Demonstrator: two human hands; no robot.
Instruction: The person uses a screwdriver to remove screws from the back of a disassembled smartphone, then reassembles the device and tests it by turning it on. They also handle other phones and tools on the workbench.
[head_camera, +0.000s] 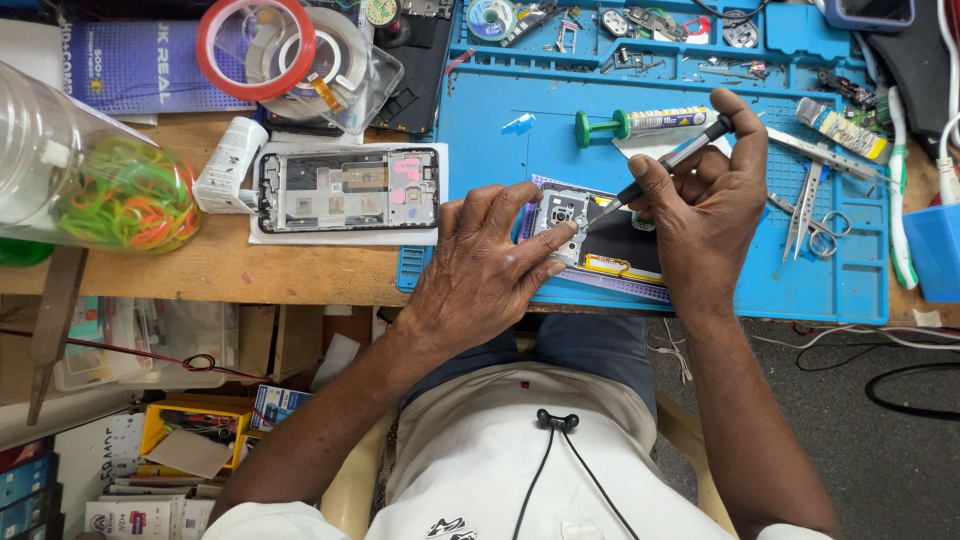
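The left hand (480, 270) lies flat and spread on the opened phone (600, 240), its fingertips pressing down beside the camera block to pin the device against the blue work mat (490, 140); it grips nothing, only holds the phone down. The right hand (710, 205) is clamped around a slim dark screwdriver (665, 165), thumb and forefinger pinching the upper end of the handle, the shaft slanting down and to the left so that its tip meets the phone just beyond the left fingertips. The two hands sit close together, almost touching over the device.

The phone rests directly under both hands, near the front edge of the mat, which covers the wooden surface (220, 265).

Just beyond the right hand lies a syringe-like tube with a green plunger (640, 123). To the right of the right hand, tweezers (808, 195) and small scissors (825, 232) lie on the mat. To the left of the left hand, a bare phone frame (348, 190) rests on a white sheet, with a small white bottle (230, 165) lying just past it. Farther left, a clear plastic jar of coloured rubber bands (90, 175) lies on its side. Beyond the frame sits a red-rimmed roll of tape (255, 48).
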